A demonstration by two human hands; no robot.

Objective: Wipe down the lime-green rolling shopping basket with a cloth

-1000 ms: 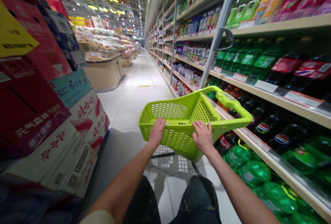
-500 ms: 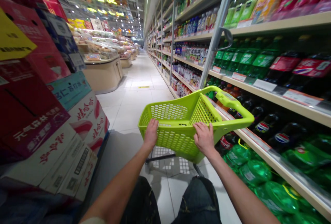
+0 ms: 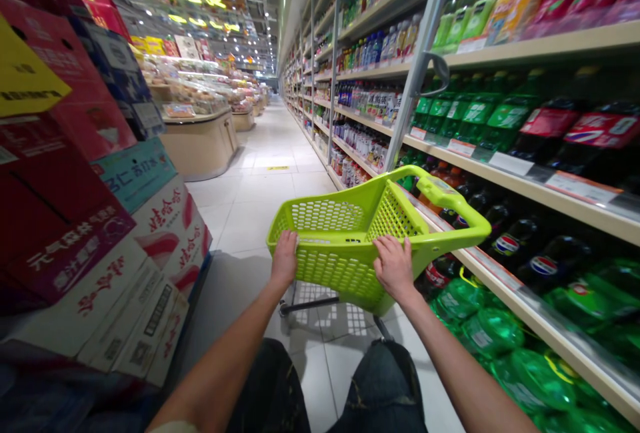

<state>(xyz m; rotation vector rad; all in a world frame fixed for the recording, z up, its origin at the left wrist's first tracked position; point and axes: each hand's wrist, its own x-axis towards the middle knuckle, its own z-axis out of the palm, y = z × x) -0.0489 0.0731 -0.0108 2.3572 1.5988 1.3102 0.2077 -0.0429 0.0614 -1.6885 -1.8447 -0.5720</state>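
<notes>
A lime-green shopping cart stands sideways before me, its handle end at the right by the shelves. My left hand is closed over the near rim, close to the cart's left end. Farther right along that rim, my right hand is closed on it too, fingers curled over the top edge. Perforated walls show the basket's inside, where a small dark-lettered patch lies on the bottom. The undersides of both hands' grips are hidden.
Shelves of soda bottles line the right side, with green bottle packs at the bottom. Stacked drink cartons rise at the left. Beyond them stands a rounded display counter. A tiled aisle runs ahead between them.
My left hand has slid a little to the left along the cart's rim. The right hand and the cart stay nearly where they were.
</notes>
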